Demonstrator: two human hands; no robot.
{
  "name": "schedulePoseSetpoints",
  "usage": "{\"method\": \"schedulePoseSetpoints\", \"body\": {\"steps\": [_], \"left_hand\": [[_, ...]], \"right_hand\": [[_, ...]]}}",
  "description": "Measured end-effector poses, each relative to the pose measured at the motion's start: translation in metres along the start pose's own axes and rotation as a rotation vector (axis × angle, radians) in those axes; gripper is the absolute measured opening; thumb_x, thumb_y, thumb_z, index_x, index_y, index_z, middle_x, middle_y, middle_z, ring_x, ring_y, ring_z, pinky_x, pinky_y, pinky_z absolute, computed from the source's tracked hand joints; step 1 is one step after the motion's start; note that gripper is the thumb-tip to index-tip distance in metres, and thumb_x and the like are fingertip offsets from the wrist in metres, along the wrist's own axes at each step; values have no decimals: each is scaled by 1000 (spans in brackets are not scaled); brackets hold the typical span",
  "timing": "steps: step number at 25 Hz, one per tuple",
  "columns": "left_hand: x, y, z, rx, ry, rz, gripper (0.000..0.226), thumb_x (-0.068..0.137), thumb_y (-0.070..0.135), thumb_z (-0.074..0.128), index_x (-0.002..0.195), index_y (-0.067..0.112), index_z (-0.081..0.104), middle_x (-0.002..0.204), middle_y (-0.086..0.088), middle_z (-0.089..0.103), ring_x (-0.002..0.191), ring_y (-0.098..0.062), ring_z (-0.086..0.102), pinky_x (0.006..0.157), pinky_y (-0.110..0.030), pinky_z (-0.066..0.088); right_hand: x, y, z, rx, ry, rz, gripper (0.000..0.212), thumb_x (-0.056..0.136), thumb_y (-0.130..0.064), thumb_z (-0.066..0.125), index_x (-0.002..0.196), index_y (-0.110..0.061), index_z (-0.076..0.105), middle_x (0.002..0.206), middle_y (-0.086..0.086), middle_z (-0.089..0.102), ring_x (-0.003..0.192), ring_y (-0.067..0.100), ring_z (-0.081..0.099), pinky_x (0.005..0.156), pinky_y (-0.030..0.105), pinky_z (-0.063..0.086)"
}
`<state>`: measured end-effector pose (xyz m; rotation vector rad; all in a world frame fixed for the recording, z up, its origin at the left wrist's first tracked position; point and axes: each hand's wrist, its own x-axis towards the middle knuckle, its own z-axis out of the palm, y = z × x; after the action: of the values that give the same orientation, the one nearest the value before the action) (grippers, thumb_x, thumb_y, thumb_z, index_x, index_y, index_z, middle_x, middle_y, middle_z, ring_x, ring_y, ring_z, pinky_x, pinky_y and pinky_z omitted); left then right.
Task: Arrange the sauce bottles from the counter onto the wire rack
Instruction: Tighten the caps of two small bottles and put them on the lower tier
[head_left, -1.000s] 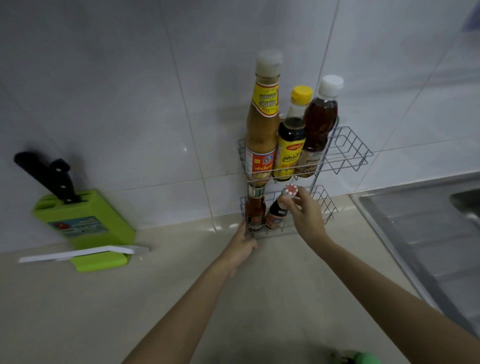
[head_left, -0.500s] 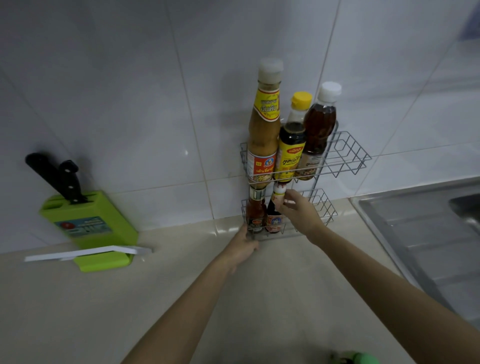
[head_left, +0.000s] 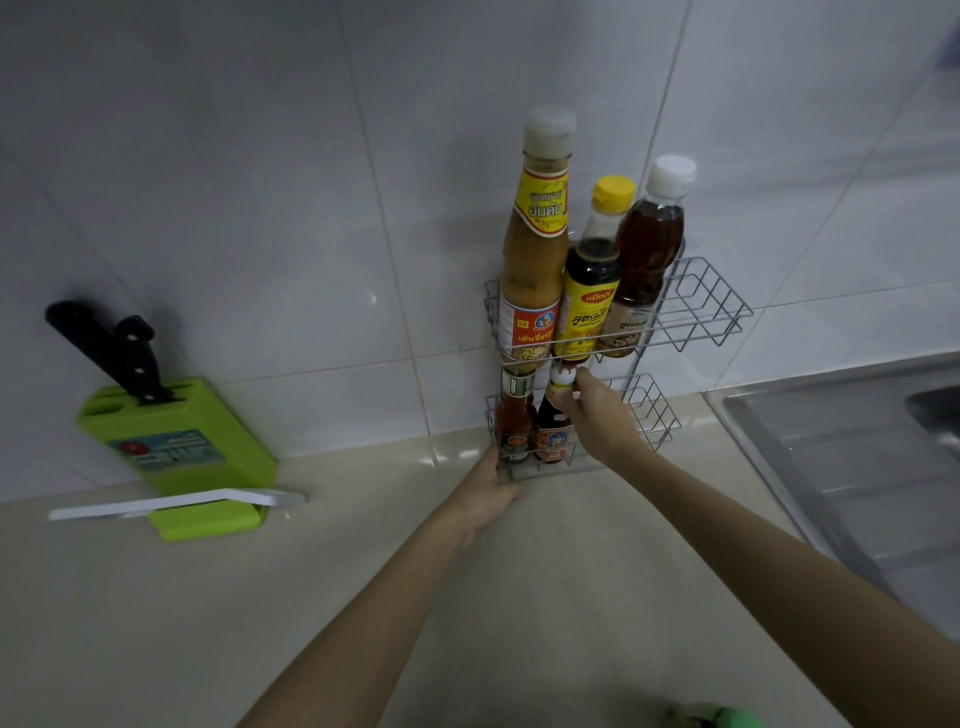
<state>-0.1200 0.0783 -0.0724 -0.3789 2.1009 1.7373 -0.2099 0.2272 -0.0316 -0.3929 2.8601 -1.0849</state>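
A two-tier wire rack (head_left: 711, 306) stands on the counter against the tiled wall. Its upper shelf holds a tall tan sauce bottle (head_left: 535, 270), a dark bottle with a yellow cap (head_left: 592, 291) and a brown bottle with a white cap (head_left: 647, 249). On the lower shelf stand a small red sauce bottle (head_left: 514, 431) and a small dark bottle (head_left: 553, 436) with a white and red cap. My right hand (head_left: 597, 421) grips that small dark bottle by its neck. My left hand (head_left: 491, 493) holds the rack's lower front left corner.
A green knife block (head_left: 176, 447) with black-handled knives stands at the left, a white strip (head_left: 171, 504) lying in front of it. A steel sink (head_left: 852, 467) fills the right side. A green object (head_left: 727, 717) peeks in at the bottom edge. The right halves of both shelves hold nothing.
The small dark bottle went from tilted to upright on the lower shelf beside the red bottle, my right hand moving with it. My left hand stayed at the rack's corner.
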Motion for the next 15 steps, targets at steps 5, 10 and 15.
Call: {"method": "schedulePoseSetpoints", "body": {"steps": [5, 10, 15], "left_hand": [[0, -4, -1, 16, -9, -1, 82, 87, -7, 46, 155, 23, 10, 158, 1, 28, 144, -16, 28, 111, -27, 32], [-16, -6, 0, 111, -36, -18, 83, 88, -3, 46, 154, 22, 3, 160, 0, 21, 146, -17, 23, 100, -17, 27], [-76, -50, 15, 431, -121, 53, 74, 88, -4, 53, 152, 8, 20, 161, -7, 21, 147, -19, 26, 118, -31, 28]], "right_hand": [[0, 3, -1, -3, -13, -16, 29, 99, -24, 46, 108, 3, 52, 110, 22, 65, 102, 38, 61, 75, 41, 48], [-21, 3, -1, 49, 33, 86, 59, 97, -39, 49, 139, 0, 37, 141, 19, 47, 129, 32, 47, 102, 46, 43], [-70, 8, -23, -56, -111, -90, 38, 94, -33, 56, 120, -5, 57, 121, 12, 63, 113, 25, 58, 91, 32, 46]]}}
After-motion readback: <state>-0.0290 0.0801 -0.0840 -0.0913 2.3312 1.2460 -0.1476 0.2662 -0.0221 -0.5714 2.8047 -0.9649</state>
